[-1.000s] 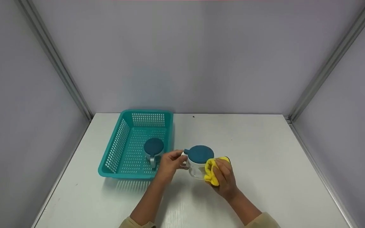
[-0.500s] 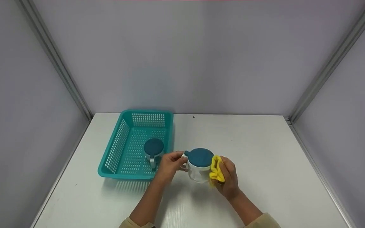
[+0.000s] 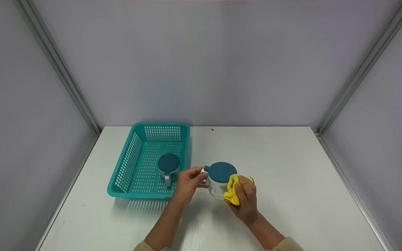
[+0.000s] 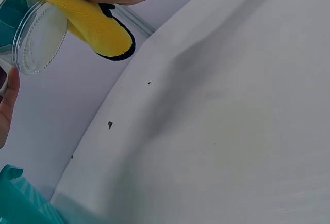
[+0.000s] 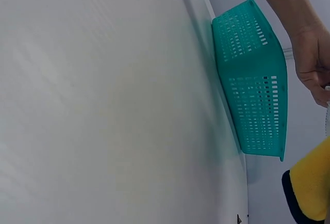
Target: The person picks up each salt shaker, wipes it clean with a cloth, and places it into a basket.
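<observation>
A clear glass jar with a blue lid and white handle (image 3: pixel 222 172) is held above the table, right of the basket. My left hand (image 3: pixel 188 183) pinches its handle from the left. On the other side, my right hand (image 3: pixel 247 200) grips a folded yellow cloth (image 3: pixel 232 191) against the jar's wall. In the left wrist view the jar's round base (image 4: pixel 44 38) shows, and the dark-edged cloth (image 4: pixel 105 33) covers part of its side. The right wrist view catches the cloth (image 5: pixel 312 182) and my left hand at its right edge; most of the jar is cut off there.
A teal perforated basket (image 3: pixel 117 167) stands on the left of the white table (image 3: pixel 284 167). Inside it sits a second lidded jar (image 3: pixel 169 164), its handle facing the front. Grey panels (image 3: pixel 208 69) enclose the back and sides.
The right hand and cloth swing slightly right and off toward the jar's edge, then return left over its front. The jar dips a little and rises again; the left hand keeps its hold.
</observation>
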`<state>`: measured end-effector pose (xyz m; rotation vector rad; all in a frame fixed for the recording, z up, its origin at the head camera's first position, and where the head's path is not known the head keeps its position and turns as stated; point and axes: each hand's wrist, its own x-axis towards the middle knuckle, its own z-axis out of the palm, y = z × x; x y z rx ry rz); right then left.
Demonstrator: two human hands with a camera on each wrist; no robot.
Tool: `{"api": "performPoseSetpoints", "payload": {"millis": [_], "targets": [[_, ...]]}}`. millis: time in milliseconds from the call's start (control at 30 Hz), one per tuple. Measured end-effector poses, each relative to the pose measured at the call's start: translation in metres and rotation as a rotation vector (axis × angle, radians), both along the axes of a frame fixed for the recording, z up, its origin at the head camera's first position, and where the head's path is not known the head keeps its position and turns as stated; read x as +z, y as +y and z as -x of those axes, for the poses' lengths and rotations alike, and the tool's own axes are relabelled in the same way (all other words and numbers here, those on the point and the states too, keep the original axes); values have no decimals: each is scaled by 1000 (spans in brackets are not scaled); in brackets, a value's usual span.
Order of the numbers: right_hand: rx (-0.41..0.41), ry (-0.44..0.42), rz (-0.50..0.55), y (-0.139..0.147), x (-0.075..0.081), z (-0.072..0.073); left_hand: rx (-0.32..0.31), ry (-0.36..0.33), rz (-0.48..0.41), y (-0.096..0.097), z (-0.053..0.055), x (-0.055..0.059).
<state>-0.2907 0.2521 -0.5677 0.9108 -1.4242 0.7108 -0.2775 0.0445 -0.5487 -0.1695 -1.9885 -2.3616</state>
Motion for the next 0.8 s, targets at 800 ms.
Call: {"api": "performPoseSetpoints", "payload": {"millis": [800], "targets": [[-81,101,-62,-11,7,-7,165,28,58,20,-4,3]]}}
